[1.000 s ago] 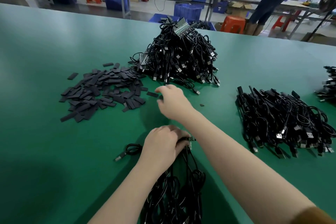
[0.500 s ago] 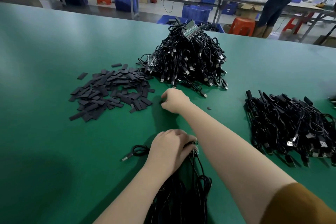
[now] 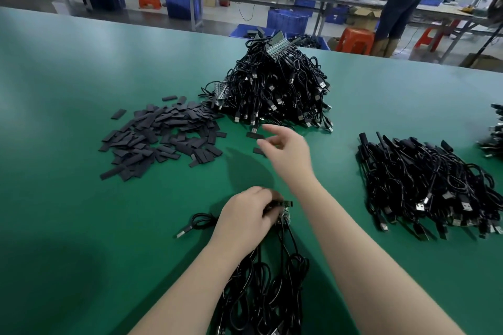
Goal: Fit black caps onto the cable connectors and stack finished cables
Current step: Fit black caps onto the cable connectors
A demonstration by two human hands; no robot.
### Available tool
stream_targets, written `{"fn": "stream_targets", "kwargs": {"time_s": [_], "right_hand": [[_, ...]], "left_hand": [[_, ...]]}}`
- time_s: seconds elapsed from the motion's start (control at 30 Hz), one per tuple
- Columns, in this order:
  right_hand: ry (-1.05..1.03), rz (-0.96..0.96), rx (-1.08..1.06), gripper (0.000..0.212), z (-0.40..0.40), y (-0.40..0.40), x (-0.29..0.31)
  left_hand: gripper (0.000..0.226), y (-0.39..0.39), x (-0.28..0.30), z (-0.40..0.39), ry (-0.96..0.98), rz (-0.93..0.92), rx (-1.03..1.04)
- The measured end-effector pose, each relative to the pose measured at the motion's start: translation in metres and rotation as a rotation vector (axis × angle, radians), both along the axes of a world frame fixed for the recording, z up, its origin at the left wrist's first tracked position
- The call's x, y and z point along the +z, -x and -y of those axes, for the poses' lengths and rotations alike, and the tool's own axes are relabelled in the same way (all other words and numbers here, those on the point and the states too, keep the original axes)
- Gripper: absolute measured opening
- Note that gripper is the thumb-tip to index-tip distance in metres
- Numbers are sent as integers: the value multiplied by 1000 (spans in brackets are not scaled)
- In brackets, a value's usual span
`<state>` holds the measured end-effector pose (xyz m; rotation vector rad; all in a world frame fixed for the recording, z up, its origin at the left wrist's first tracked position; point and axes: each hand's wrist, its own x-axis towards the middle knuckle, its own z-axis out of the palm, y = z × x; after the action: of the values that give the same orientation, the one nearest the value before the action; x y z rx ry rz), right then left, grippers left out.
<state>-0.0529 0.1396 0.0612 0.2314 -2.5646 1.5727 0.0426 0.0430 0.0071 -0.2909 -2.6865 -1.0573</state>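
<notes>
2 hands: left hand (image 3: 246,216) gripping connector (image 3: 284,213); right hand (image 3: 290,151) raised, blurred.

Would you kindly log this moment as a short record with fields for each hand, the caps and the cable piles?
left hand: left hand grips the connector end of a cable bundle
right hand: right hand open, fingers spread above loose caps
cap pile: cap pile left of centre
uncapped heap: uncapped heap at the far centre
finished stack: finished stack on the right
surface: green table
</notes>
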Motion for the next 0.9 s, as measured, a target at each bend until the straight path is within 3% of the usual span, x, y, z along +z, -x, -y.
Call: {"fn": "stream_targets", "kwargs": {"time_s": [0.17, 0.27, 0.5, 0.9], "right_hand": [[524, 94, -181, 11, -46, -52, -15], [720, 186, -191, 14, -53, -72, -29], [729, 225, -99, 13, -51, -86, -39], [665, 233, -93, 8, -53, -91, -45]], "left_hand": [[21, 1, 2, -2, -110, -37, 66], [14, 2, 2, -2, -165, -101, 117], [22, -1, 3, 0, -246, -203, 90], [31, -1, 2, -4, -319, -180, 102]]}}
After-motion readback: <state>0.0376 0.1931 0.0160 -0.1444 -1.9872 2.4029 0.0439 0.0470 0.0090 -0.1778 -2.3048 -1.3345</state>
